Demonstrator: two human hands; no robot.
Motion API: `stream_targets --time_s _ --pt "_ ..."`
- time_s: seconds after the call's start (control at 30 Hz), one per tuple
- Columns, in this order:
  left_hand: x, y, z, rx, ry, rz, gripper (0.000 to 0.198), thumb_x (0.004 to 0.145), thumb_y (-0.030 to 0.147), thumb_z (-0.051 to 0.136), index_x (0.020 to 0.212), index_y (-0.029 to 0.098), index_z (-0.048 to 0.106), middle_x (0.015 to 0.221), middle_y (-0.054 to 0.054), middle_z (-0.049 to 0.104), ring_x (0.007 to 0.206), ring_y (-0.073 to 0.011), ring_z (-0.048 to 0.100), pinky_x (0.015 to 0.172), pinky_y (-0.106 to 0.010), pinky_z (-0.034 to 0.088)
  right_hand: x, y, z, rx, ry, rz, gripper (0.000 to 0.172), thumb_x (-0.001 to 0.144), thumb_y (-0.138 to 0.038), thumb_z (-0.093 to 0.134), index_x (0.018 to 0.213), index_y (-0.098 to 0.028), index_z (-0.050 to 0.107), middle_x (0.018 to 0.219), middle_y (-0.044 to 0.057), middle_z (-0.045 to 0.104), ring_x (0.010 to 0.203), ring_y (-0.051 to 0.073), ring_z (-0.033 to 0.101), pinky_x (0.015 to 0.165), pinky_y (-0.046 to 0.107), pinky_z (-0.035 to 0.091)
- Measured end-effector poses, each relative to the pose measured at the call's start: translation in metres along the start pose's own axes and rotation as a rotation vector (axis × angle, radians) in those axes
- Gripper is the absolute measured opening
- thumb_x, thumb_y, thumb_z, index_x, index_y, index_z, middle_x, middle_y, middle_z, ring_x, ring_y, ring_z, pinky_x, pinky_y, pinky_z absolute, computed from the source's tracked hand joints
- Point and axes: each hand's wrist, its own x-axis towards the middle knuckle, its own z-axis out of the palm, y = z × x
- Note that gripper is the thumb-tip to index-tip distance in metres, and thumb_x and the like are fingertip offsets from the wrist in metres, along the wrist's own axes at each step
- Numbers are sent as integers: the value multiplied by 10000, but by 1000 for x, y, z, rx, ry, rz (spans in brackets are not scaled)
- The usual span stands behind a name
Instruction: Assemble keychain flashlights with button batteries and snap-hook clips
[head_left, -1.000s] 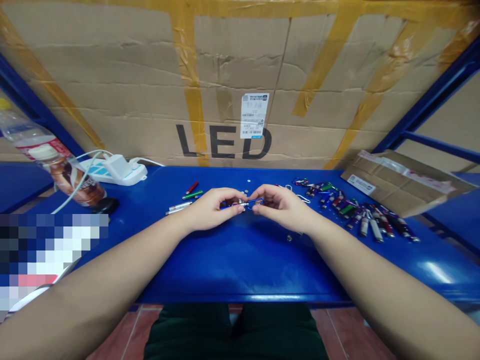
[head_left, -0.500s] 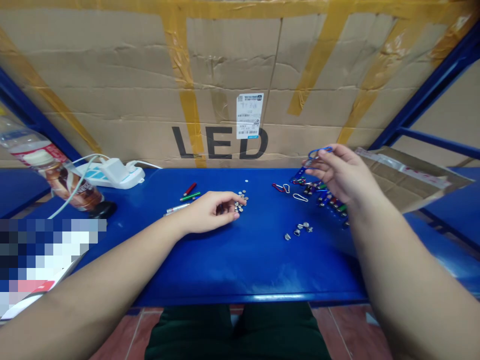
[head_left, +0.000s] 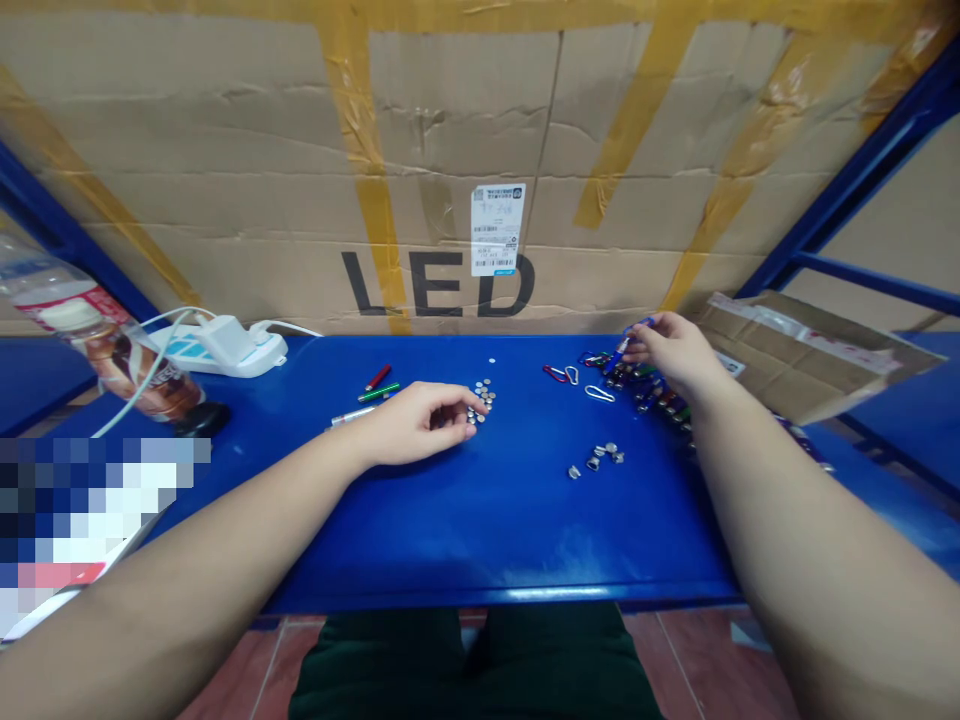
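Note:
My left hand (head_left: 420,425) rests on the blue table (head_left: 480,520) with its fingers curled, fingertips touching a cluster of small silver button cells (head_left: 480,395). Whether it holds one is hidden. My right hand (head_left: 671,355) reaches to the far right and pinches a blue keychain flashlight with a carabiner (head_left: 628,338) just above the pile of coloured keychain flashlights (head_left: 652,390). Loose carabiners (head_left: 570,378) lie left of the pile. Several small silver caps (head_left: 600,458) sit near the table's middle.
A red and a green flashlight body (head_left: 381,385) and a silver one (head_left: 349,417) lie by my left hand. A white power strip (head_left: 225,345) and a tilted bottle (head_left: 105,340) are at the left. A flattened carton (head_left: 802,355) lies at the right, a large LED box (head_left: 450,170) behind.
My hands, together at the centre on a blue flashlight and carabiner, parted. My right hand carried it up and right, then lowered it to the pile. My left hand stayed by the button cells.

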Motion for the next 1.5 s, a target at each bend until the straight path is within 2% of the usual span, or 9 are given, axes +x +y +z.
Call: stream_targets --time_s 0.13,0.23,0.43,0.6,0.73,0.97,1.2,1.4,1.5 --pt "0 0 0 -3 6 4 294 936 363 661 1178 212 734 881 -39 703 754 -164 634 682 -269 511 5 4 -1 -262 57 65 132 827 -257 675 847 -236 546 727 64 682 694 249 684 733 462 587" --pt "0 0 0 -1 9 10 285 935 357 661 1167 210 736 874 -39 703 749 -162 632 677 -268 507 2 0 0 -575 80 27 108 813 -268 678 842 -224 584 770 70 706 781 261 691 798 435 546" --pt "0 0 0 18 0 8 276 943 362 654 1160 212 735 884 -34 708 736 -152 624 668 -259 494 -5 -8 2 -902 -38 -70 137 740 -294 720 787 -219 617 807 56 710 761 225 644 711 347 472" --pt "0 1 0 11 2 7 268 940 353 658 1151 208 738 894 -37 717 733 -151 619 665 -261 490 -3 -4 -2 -922 -126 -133 108 740 -256 696 754 -229 592 748 23 698 689 196 611 672 324 439" --pt "0 1 0 8 5 15 264 938 347 663 1148 207 740 910 -42 726 743 -153 626 669 -260 493 -3 -4 -5 -925 -146 -105 86 749 -238 700 777 -222 620 766 22 707 689 186 618 681 320 442" --pt "0 1 -1 13 0 24 272 949 358 655 1153 200 739 938 -50 736 756 -154 634 686 -268 502 -3 -6 -9 -925 -46 11 236 735 -263 728 961 -199 709 951 63 757 843 229 687 777 342 511" --pt "0 -1 -1 17 0 23 268 954 360 655 1157 205 737 942 -45 734 759 -152 630 689 -274 500 -7 -17 -20 -904 41 -25 325 796 -139 563 1033 -188 779 1077 97 768 943 249 693 879 342 527" --pt "0 -1 -1 31 -5 26 264 955 354 653 1158 208 739 939 -42 732 756 -150 627 682 -273 495 -13 -23 -17 -875 -176 -21 465 808 -93 491 1125 -220 807 1137 58 788 959 225 719 921 310 540" --pt "0 -1 -1 32 0 26 265 957 356 652 1162 212 738 935 -39 728 758 -149 627 687 -275 499 -11 -21 -18 -958 -186 -1 477 763 -89 521 1117 -225 810 1142 58 787 991 242 724 913 323 551"
